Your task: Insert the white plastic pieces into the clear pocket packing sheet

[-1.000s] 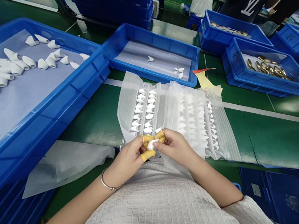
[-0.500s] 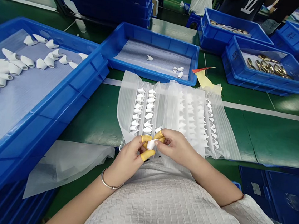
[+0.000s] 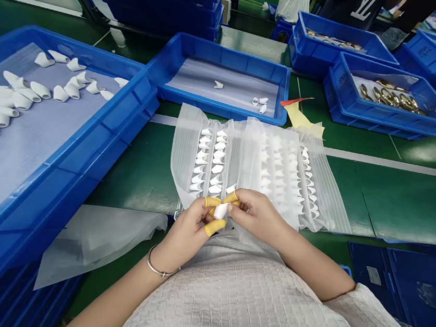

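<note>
Between my two hands is a small white tapered sleeve-like piece (image 3: 221, 210). My left hand (image 3: 195, 224), with yellow finger cots, is closed on its left side and underside. The thumb and fingers of my right hand (image 3: 250, 212), also in finger cots, pinch its upper right side. Just beyond my hands lies a translucent ribbed foam sheet (image 3: 235, 155), with similar white pieces (image 3: 218, 161) in rows on it. A folded part of the sheet covers some rows. My fingers hide the near ends of the rows.
At left, a blue tray (image 3: 99, 134) holds loose white pieces. Another blue tray (image 3: 224, 113) behind the sheet has several more. Stacked blue bins (image 3: 388, 122) with gold-coloured metal parts stand at right. A translucent sheet (image 3: 102, 245) hangs off the table's front edge.
The white piece has turned very slightly between my fingers. Both hands stay in nearly the same place, and the trays and sheet are unchanged.
</note>
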{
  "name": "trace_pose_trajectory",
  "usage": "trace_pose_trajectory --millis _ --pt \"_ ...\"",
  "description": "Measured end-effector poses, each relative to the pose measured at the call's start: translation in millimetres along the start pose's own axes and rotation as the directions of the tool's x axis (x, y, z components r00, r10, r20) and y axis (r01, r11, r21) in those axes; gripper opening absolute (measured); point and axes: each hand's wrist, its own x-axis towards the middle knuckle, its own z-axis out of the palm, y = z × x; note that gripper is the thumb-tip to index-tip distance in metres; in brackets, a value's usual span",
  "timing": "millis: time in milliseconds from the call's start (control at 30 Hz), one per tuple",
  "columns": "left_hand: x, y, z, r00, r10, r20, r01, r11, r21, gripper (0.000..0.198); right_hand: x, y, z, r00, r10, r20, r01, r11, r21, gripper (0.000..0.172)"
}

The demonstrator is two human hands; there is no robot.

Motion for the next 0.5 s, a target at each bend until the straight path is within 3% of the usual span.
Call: trace_pose_trajectory --millis 267,500 --pt "0.4 -4.1 1.5 1.0 -0.002 0.001 0.002 0.999 -0.049 0.028 2.2 0.2 2.6 0.999 0.043 0.012 -0.044 0.994 0.099 0.006" --pt "3.1 -1.2 -0.6 0.996 0.069 -0.064 -0.057 0.985 0.164 0.02 6.7 -3.0 2.9 0.997 0.065 0.051 -0.066 0.998 0.018 0.01"
